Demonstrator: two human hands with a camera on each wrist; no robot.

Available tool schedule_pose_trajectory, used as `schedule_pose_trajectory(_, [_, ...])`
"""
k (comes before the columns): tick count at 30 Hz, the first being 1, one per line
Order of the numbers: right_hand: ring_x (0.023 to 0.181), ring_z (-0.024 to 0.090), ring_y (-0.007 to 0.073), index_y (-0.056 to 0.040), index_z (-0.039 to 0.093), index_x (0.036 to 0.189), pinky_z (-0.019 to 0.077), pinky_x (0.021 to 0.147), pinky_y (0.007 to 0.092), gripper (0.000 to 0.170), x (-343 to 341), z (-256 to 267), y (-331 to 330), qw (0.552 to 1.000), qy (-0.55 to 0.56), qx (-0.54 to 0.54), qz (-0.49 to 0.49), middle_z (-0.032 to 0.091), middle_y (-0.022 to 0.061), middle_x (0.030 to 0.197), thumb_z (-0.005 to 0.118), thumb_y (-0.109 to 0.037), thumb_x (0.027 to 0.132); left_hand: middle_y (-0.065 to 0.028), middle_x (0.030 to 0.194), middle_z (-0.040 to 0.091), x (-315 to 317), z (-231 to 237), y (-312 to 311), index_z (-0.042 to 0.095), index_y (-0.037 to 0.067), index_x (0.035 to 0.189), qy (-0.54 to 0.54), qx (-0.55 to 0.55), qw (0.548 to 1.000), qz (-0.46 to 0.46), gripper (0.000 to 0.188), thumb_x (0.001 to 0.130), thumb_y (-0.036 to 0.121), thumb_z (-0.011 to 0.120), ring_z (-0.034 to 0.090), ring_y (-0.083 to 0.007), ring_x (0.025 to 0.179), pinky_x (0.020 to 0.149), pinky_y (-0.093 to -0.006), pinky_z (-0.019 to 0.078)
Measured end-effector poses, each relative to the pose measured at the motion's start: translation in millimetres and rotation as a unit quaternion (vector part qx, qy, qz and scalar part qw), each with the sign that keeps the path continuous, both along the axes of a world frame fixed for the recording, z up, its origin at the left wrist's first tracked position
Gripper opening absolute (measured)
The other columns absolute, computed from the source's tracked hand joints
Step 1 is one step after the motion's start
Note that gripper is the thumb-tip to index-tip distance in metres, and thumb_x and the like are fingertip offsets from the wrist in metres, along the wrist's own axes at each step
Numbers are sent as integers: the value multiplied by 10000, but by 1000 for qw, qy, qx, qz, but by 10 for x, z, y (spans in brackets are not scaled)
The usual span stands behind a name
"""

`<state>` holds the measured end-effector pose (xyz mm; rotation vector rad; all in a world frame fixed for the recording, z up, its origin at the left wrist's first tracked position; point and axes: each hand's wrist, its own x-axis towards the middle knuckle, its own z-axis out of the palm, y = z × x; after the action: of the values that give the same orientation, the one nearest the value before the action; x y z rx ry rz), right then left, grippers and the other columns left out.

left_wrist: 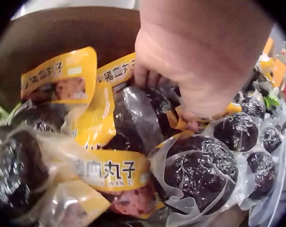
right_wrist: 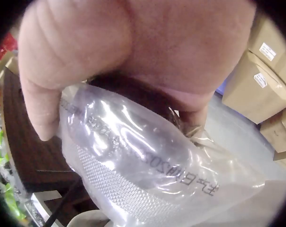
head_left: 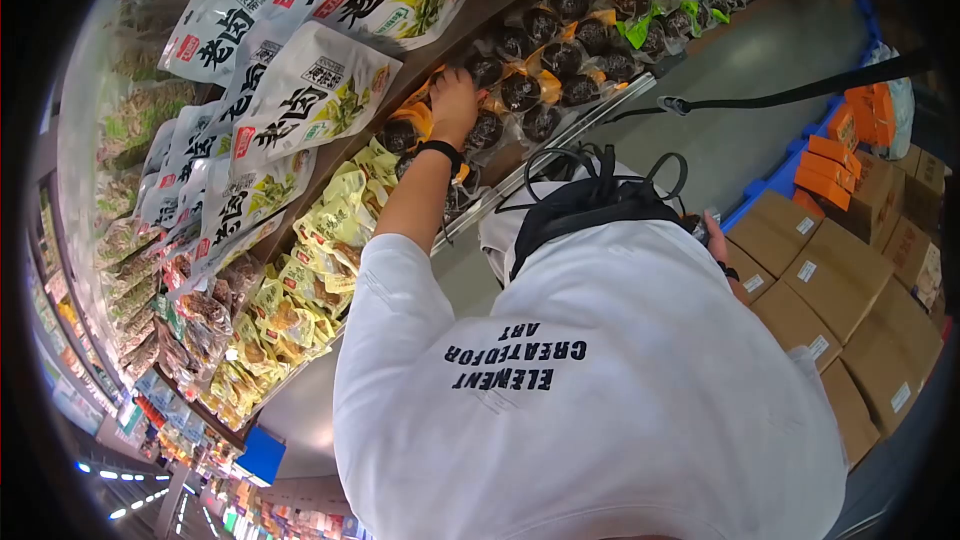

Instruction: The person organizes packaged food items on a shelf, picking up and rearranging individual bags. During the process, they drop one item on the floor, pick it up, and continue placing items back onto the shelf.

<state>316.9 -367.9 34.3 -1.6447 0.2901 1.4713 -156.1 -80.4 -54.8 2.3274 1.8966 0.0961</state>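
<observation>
- Fingers of the left hand (left_wrist: 195, 56) curled, thumb apart from them, gripping a dark round pack (left_wrist: 163, 106); fingertips partly hidden
- Dark pack lies among similar wrapped packs (left_wrist: 202, 168) with yellow labels (left_wrist: 117, 168)
- Fingers of the right hand (right_wrist: 138, 42) curled round a clear wrapped pack (right_wrist: 129, 146), thumb on one side; printed film faces the wrist camera
- White pouches (head_left: 310, 90) stand beside the dark packs
- Cartons (head_left: 835, 275) are stacked beyond the right hand

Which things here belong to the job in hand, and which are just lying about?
Apparently in the job:
dark ball packets, at the left hand
clear packet, in the right hand

Apparently just lying about:
white pouches
pale yellow packets
cardboard boxes
</observation>
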Motion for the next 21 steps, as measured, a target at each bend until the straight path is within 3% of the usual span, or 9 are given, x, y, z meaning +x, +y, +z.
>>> schedule_pose_trajectory(3, [769,669,247,-62,629,966,553,733,370,297,10,39,-17,999,-41,-14,-10,684,92,882,629,-349,889,-162,1053,553,-21,15,90,547,16,1064,24,-23,999,-37,305,809,162,630,537,-336,1026,912,-467,401])
schedule_pose_trajectory(5, [765,670,249,-64,634,975,553,727,370,307,196,-152,-104,1000,19,1,11,686,93,891,630,-357,885,-148,1032,554,48,-41,98,550,33,1028,44,-11,998,-34,258,808,148,619,539,-326,1008,900,-461,397])
schedule_pose_trajectory(10, [762,670,254,-63,637,989,554,722,374,299,280,-110,-82,999,34,-37,-2,687,94,890,628,-344,886,-109,975,556,136,-166,154,552,74,963,97,15,995,-22,172,804,125,590,539,-299,957,840,-441,396])
schedule_pose_trajectory(12, [758,670,255,-61,637,992,554,721,375,298,339,-110,-37,999,25,-41,14,688,94,888,627,-340,886,-126,1054,536,144,-237,166,498,65,1015,105,-5,994,-20,464,708,292,762,510,-324,1029,854,-469,388])
schedule_pose_trajectory(16, [797,668,246,-63,639,1000,546,762,372,295,402,-30,175,998,1,-46,36,689,85,908,627,-335,886,-123,1063,533,130,-288,154,506,66,1022,94,5,995,-19,473,706,305,766,500,-327,1048,847,-478,387])
schedule_pose_trajectory(19, [842,665,244,-64,641,1010,538,794,378,292,568,-127,318,997,28,-37,62,690,82,926,630,-327,883,-99,1007,543,164,-94,122,540,73,995,44,6,999,-7,345,748,251,703,518,-295,992,825,-441,392])
schedule_pose_trajectory(21, [850,667,250,-59,642,1003,540,796,380,296,517,-80,513,997,-18,-4,69,690,95,939,634,-327,878,-115,1059,533,188,-25,172,538,61,1044,44,-39,998,8,489,699,327,760,508,-308,1031,863,-447,394])
